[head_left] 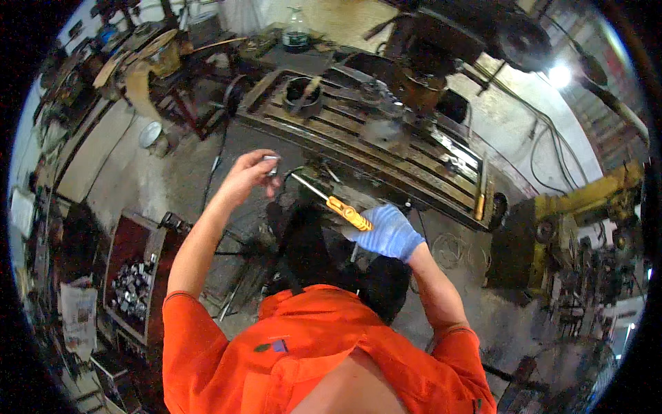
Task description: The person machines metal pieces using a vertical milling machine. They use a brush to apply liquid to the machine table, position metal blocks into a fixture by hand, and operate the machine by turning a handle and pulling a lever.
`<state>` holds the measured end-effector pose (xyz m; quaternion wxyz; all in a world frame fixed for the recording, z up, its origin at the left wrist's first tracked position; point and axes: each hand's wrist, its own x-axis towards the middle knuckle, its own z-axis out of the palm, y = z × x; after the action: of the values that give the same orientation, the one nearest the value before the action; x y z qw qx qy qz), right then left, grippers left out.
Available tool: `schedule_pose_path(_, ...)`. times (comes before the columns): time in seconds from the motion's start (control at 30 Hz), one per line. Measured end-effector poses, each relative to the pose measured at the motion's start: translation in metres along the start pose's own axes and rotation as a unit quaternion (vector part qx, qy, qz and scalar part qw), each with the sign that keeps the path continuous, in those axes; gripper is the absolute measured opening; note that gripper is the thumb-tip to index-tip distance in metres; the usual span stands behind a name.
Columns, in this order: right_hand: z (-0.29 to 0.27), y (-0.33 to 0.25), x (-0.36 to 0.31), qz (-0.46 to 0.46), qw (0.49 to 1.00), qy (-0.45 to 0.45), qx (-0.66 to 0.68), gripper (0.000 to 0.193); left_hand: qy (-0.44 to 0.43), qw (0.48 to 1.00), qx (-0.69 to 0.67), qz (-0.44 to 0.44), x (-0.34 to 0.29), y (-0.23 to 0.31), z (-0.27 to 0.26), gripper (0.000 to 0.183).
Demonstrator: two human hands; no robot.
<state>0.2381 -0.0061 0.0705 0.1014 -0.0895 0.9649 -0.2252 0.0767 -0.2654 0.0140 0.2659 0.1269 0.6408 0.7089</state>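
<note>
My bare left hand (249,175) is raised in front of the machine table, its fingers closed around a small shiny metal part (272,164). In my right hand (389,233), which wears a blue knit glove, is a hand tool (346,211) with a yellow handle and a thin metal shaft. The shaft points left toward the metal part, and a gap shows between its tip and my left fingers. The tool's exact kind is not clear, and my palm hides the handle's rear end.
The slotted machine table (331,131) spans the far side, carrying a round can (302,103) with a brush in it. A clear bottle (295,34) stands behind. At left is a box (153,293) of small metal parts; a yellow machine (524,238) stands at right.
</note>
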Motion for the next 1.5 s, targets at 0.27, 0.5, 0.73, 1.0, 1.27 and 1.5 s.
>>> schedule_pose_path(0.27, -0.013, 0.038, -0.032, 0.159, 0.987, -0.025, 0.002, 0.058, -0.108, 0.992, -0.063, -0.024, 0.064, -0.032, 0.071, 0.031)
schedule_pose_path(0.5, -0.029, 0.084, -0.043, 0.11, 0.993, 0.027, 0.013, 0.056, -0.101, 0.986, 0.133, 0.012, 0.102, -0.012, 0.111, 0.021)
schedule_pose_path(0.73, -0.022, 0.168, -0.032, 0.084, 0.904, 0.274, 0.317, 0.022, -0.054, 0.82, 0.528, 0.215, 0.174, 0.016, 0.171, 0.024)
schedule_pose_path(1.0, 0.082, 0.235, -0.016, 0.273, 0.883, 0.281, 0.26, 0.038, -0.009, 0.729, 0.625, 0.279, 0.208, -0.007, 0.18, 0.028)
schedule_pose_path(1.27, 0.081, 0.211, -0.024, 0.333, 0.865, 0.289, 0.239, 0.034, 0.006, 0.755, 0.584, 0.3, 0.225, -0.016, 0.181, 0.021)
schedule_pose_path(1.5, 0.068, 0.198, -0.072, 0.302, 0.852, 0.331, 0.272, 0.036, 0.029, 0.753, 0.555, 0.353, 0.253, -0.027, 0.205, 0.017)
